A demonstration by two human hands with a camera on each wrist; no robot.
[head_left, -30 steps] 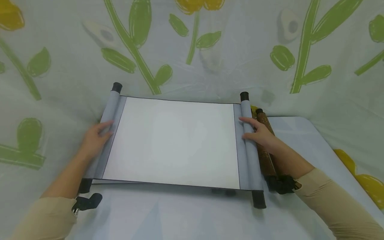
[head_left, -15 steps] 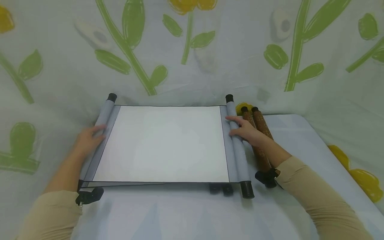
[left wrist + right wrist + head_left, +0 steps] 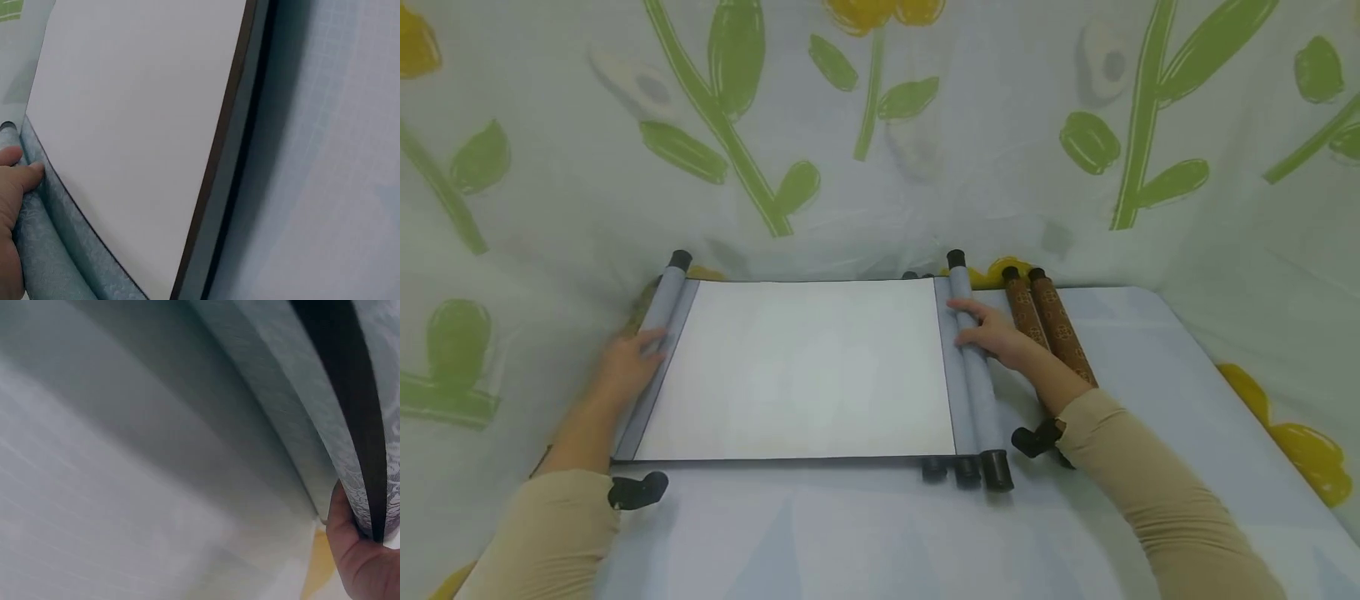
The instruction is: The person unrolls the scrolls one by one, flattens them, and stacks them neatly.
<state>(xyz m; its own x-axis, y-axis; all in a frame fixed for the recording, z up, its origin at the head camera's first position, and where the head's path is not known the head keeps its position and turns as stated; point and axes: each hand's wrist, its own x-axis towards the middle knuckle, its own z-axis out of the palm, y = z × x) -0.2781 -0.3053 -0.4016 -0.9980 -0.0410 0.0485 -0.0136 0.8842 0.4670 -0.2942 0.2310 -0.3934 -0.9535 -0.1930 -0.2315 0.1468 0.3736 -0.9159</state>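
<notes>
A hanging scroll with a blank white sheet [image 3: 805,367] is spread between two blue-grey rollers with black end knobs. My left hand [image 3: 625,362] grips the left roller [image 3: 662,304], fingertips and thumb over its inner side. Opposite it, my right hand [image 3: 992,333] holds the right roller [image 3: 981,400] in the same way. In the left wrist view, the left hand [image 3: 11,206] appears at the edge, on the patterned blue fabric. From below, the right wrist view shows the right hand [image 3: 362,559] curled round the roller. A gap shadow shows under the scroll there.
Two brown patterned rolls [image 3: 1062,325] with black ends lie just right of the scroll, partly behind my right arm. Black knobs [image 3: 967,472] of other rolls stick out beneath its near edge. The pale table [image 3: 1135,350] meets a flower-printed cloth [image 3: 985,167] behind.
Both hands have lowered the scroll towards the table. Its right roller has shifted left, away from the brown rolls, which are now less covered. Both hands keep their grip.
</notes>
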